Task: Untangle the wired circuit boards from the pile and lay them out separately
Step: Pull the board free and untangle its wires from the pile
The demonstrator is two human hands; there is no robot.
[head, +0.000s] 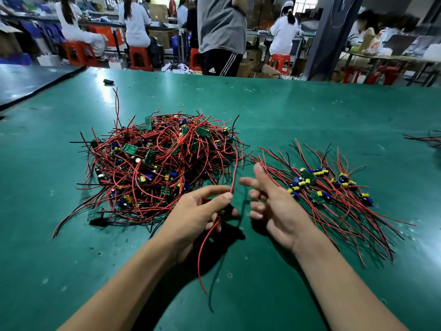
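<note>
A tangled pile of small green circuit boards [152, 158] with red and black wires lies on the green table [286, 111], left of centre. To the right, several separated boards [319, 185] lie spread out with their wires fanned. My left hand [200, 211] hovers just in front of the pile and pinches a red wire [235, 168] that runs up into the pile; more red and black wire hangs below the hand. My right hand [269, 199] is raised beside it, fingers loosely bent, holding nothing.
A small black object [109, 81] lies near the table's far left. More wires [427, 139] poke in at the right edge. A person in grey [222, 32] stands beyond the far edge, and seated workers on red stools fill the background.
</note>
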